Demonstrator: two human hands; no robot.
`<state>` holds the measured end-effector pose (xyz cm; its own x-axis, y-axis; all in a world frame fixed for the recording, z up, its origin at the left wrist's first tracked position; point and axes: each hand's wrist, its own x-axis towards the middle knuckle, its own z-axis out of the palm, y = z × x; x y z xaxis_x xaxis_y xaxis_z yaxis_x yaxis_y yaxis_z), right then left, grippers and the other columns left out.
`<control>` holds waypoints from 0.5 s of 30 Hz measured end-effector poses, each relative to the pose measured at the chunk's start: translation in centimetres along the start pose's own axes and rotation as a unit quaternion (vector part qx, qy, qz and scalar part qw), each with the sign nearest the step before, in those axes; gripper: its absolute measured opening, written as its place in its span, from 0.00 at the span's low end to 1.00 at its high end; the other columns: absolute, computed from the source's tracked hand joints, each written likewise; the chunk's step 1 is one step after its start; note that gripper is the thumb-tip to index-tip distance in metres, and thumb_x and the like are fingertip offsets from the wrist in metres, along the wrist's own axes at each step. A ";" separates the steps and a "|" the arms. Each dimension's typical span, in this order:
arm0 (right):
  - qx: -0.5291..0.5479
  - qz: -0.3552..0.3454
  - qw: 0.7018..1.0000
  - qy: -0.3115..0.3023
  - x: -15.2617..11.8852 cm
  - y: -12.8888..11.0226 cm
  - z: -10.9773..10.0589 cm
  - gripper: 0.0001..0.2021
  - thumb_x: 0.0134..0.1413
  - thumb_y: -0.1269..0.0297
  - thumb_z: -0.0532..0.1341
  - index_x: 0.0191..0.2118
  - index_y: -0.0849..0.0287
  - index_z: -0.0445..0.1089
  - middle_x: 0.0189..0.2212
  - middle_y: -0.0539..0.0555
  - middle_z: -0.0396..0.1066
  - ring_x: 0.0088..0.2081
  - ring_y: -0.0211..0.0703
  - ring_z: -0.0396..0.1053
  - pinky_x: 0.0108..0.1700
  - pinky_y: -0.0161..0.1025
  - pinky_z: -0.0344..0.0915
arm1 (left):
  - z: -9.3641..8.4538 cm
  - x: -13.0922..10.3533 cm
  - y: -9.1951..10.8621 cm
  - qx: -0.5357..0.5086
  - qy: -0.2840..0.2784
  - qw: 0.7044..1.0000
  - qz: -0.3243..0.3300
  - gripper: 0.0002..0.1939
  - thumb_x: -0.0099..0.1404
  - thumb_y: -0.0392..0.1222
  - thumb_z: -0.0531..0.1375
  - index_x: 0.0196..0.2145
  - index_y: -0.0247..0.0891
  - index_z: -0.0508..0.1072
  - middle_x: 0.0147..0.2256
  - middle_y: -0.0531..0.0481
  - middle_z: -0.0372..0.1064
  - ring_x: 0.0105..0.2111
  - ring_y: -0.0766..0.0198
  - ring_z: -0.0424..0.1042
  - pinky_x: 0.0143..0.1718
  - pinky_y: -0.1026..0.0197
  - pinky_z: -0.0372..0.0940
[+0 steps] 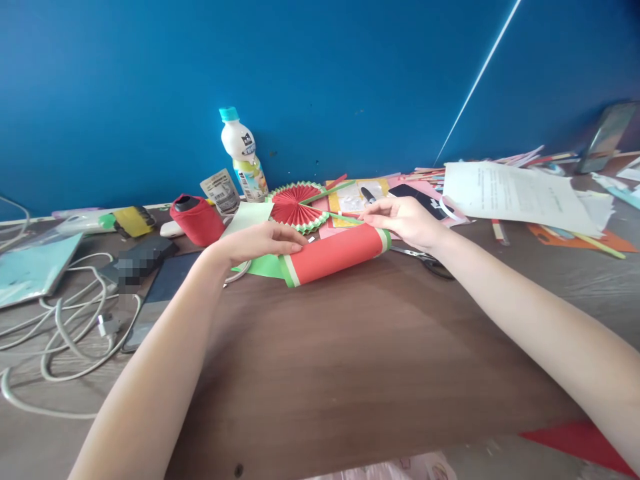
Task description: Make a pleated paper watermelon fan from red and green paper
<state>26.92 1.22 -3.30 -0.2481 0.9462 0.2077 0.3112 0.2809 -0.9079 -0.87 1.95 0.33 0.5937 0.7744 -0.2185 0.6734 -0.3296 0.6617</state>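
Observation:
A red paper sheet with white and green edge bands [334, 257] lies curled on the brown table [350, 360]. My left hand [260, 241] presses its left end with flat fingers. My right hand [406, 220] pinches its far right edge. A green paper piece [263, 266] pokes out under the left end. Just behind sits a pleated red fan with a green rim [295, 205].
Scissors [425, 257] lie by my right wrist. A white bottle [245, 157] stands against the blue wall, a red pouch [197, 219] to its left. Phones and white cables [75, 320] crowd the left. White papers [515, 195] and coloured strips lie at the right.

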 end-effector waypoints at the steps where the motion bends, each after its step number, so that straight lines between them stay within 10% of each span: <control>1: 0.009 0.013 1.000 0.005 0.0 -0.1 0.0 0.18 0.41 0.50 0.63 0.34 0.60 0.71 0.31 0.54 0.73 0.32 0.43 0.69 0.32 0.40 0.64 | -0.1 -0.1 0.1 -0.007 0.006 1.000 -0.001 0.17 0.55 0.50 0.57 0.40 0.41 0.73 0.42 0.54 0.71 0.43 0.63 0.67 0.43 0.64 0.61; 9: 0.035 0.062 0.994 -0.088 -0.5 -1.1 -0.3 0.17 0.44 0.55 0.63 0.40 0.57 0.70 0.36 0.55 0.72 0.36 0.43 0.70 0.35 0.42 0.66 | -0.5 -0.8 0.6 -0.128 0.082 0.988 -0.021 0.15 0.55 0.47 0.55 0.37 0.37 0.72 0.34 0.49 0.71 0.34 0.62 0.70 0.35 0.61 0.64; 15: -0.153 0.026 0.974 -0.163 -0.7 0.0 0.8 0.10 0.46 0.62 0.60 0.36 0.59 0.72 0.37 0.54 0.73 0.39 0.44 0.68 0.42 0.44 0.63 | 0.6 0.5 -0.4 0.093 -0.007 0.995 -0.032 0.11 0.51 0.44 0.54 0.29 0.38 0.73 0.33 0.53 0.71 0.34 0.63 0.67 0.35 0.63 0.60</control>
<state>26.36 0.47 -3.77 -0.4868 0.8735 -0.0082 0.5775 0.3148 -0.7533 -0.53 2.14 -0.48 0.5524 0.7899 -0.2663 0.7791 -0.3756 0.5019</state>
